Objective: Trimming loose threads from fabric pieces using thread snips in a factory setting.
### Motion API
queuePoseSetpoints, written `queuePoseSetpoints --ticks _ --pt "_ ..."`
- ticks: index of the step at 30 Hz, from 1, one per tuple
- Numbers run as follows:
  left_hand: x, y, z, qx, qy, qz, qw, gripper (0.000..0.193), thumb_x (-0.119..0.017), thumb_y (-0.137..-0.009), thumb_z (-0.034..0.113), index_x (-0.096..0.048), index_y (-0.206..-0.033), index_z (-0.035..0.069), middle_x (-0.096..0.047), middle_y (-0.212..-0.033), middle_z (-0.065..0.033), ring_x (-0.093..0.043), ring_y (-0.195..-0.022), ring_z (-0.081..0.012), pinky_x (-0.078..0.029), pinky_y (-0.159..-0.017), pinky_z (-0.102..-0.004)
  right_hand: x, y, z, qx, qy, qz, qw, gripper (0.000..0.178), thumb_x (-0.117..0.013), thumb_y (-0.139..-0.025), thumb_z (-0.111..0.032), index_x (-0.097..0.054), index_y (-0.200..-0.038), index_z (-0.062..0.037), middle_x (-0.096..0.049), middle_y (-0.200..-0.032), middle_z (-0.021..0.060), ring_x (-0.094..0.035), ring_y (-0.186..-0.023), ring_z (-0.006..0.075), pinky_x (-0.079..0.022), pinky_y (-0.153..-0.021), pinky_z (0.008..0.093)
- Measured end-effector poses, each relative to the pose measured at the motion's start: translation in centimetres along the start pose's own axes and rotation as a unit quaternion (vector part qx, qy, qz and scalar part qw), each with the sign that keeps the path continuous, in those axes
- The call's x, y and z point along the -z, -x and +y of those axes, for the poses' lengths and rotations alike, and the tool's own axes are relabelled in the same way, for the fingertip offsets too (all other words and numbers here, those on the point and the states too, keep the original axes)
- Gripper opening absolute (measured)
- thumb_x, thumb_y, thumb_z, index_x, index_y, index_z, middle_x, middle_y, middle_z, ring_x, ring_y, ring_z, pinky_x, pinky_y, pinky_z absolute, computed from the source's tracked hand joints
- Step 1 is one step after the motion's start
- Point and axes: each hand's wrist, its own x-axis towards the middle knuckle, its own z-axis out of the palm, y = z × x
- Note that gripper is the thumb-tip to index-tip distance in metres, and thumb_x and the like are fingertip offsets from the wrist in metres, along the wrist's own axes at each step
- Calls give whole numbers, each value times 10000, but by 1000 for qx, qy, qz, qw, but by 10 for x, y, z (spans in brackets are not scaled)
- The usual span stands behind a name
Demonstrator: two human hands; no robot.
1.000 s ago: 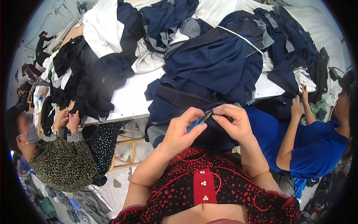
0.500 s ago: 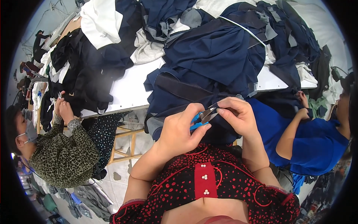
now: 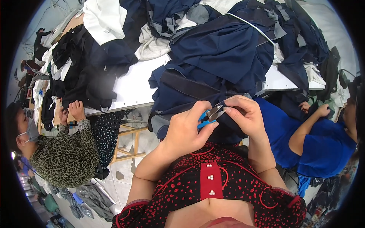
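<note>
Item: co-worker in a leopard-print top (image 3: pixel 64 157), far left, seated at the table edge with both hands up on a heap of black garments (image 3: pixel 74 76); that is their pile, well apart from mine.

Item: white table (image 3: pixel 133 85), a bare strip showing between the black heap and my navy stock. It bears the weight of the cloth so my hands only have to manage one small fold.

Item: my left hand (image 3: pixel 186 131), fingers closed around the blue-handled thread snips (image 3: pixel 209 116). I hold them low in the palm with the blades pointing right, so the tips meet the fabric just where the other hand offers it. The blades look slightly parted.

Item: navy garment (image 3: pixel 224 57), most of it piled on the table, its near edge hanging off toward my lap, close to my eyes.

Item: my right hand (image 3: pixel 243 114), thumb and fingers pinched together on a fold of that navy cloth, holding it taut right at the snip tips. I judge the pinch is there to steady the cloth for the blades.

Item: second co-worker in a blue top (image 3: pixel 319 148), far right, forearm (image 3: pixel 308 125) reaching toward the table's cloth.
</note>
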Motion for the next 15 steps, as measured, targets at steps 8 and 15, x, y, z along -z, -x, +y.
queuePoseSetpoints --ticks 8,15 --pt "0 0 0 1 -1 4 1000 315 -685 -783 149 -498 -1010 38 -588 -697 -123 -622 -606 -300 -478 -533 -341 -5 -1 6 35 0 25 999 112 -634 -805 -8 -618 -894 57 -621 -819 100 -582 -714 140 -444 -621 236" --pt "-2 -2 -2 -11 15 7 1000 317 -687 -780 146 -500 -1013 42 -587 -699 -122 -622 -609 -301 -477 -535 -342 -6 0 9 29 -7 21 999 111 -637 -804 -7 -618 -894 56 -623 -819 102 -582 -709 141 -443 -614 239"
